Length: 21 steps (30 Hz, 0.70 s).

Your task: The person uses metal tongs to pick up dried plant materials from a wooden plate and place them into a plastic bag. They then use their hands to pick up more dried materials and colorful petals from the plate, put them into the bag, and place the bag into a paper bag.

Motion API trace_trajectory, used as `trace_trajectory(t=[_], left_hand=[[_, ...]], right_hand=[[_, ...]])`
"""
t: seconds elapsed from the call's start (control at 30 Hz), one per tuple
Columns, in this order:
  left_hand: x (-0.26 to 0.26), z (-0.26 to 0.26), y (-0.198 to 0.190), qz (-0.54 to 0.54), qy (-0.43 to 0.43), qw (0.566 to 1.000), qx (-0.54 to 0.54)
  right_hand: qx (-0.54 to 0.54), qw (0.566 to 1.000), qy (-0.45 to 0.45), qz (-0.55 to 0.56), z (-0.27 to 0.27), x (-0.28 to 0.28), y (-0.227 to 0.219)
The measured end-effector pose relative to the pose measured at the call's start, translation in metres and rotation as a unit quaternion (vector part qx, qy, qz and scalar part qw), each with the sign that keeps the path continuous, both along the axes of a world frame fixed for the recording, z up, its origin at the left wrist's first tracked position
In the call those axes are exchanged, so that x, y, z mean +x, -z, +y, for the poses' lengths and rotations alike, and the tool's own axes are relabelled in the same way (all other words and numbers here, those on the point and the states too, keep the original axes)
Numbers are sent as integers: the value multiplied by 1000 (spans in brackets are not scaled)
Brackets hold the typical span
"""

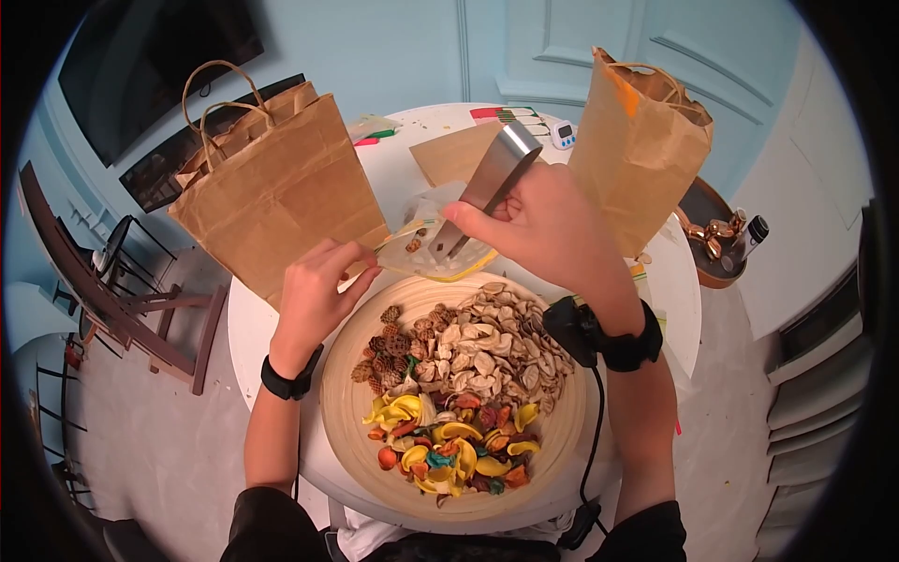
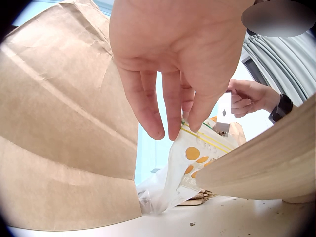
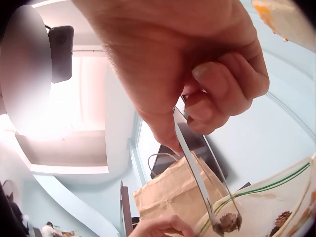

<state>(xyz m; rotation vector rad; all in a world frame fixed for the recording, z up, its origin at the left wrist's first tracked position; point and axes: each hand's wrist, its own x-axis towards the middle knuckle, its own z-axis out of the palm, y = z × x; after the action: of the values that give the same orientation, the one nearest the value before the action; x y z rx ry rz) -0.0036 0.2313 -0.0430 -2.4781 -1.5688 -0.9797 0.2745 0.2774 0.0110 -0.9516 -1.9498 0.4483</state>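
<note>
Left paper bag: we see a tall brown paper bag (image 1: 281, 178) with twisted handles, upright on the white table (image 1: 251, 323), beside our left hand (image 1: 323, 286).
Left grip: narrow; we pinch the left edge of the zip bag (image 1: 426, 260) between thumb and fingertips, the palm showing in the left wrist view.
Zip bag: whitish and partly see-through, with a yellow strip and a green line along its mouth and orange spots on its side; we find it just past the far rim of the plate (image 1: 345, 450), between the two paper bags, its mouth open.
Cones in the plate: small, brown and rough, these cones (image 1: 379, 356) are heaped on the left.
Coloured petals: we see yellow, orange, red and teal curled petals (image 1: 459, 454) on the near side.
Pale pieces: flat, beige and wrinkled, these pale pieces (image 1: 496, 347) fill the far right part.
Tongs: shiny metal tongs (image 1: 496, 173) with a rounded bend on top, slanting down into the mouth of the zip bag.
Tong tips: slightly apart, with one small brown cone (image 3: 228, 222) between them.
Right grip: our right hand (image 1: 552, 225) squeezes the tongs between thumb and curled fingers.
Right paper bag: a second brown bag (image 1: 637, 150), orange-marked near its top, stands near a small white timer (image 1: 563, 135).
</note>
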Motion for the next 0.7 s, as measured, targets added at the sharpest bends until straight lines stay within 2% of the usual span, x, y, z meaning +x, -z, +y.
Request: trace_trajectory(t=[0.1,0.27,0.4,0.5,0.6,0.7], left_hand=[[1,0,0,-2,0,1000,-1],[1,0,1,2,5,1000,4],[3,1,2,-5,9,999,37],[2,1,2,-5,4,999,34],[2,1,3,-5,2,999,32],[1,2,4,-5,8,999,39]], right_hand=[[-7,997,39,-65,2,-2,2],[-34,999,-15,-5,-5,-8,1],[-80,991,-15,-102,-12,-8,-5],[-58,989,-73,-118,-3,-8,5],[-18,974,-78,-210,-2,-11,7],[0,970,-70,-231,-3,-13,11]])
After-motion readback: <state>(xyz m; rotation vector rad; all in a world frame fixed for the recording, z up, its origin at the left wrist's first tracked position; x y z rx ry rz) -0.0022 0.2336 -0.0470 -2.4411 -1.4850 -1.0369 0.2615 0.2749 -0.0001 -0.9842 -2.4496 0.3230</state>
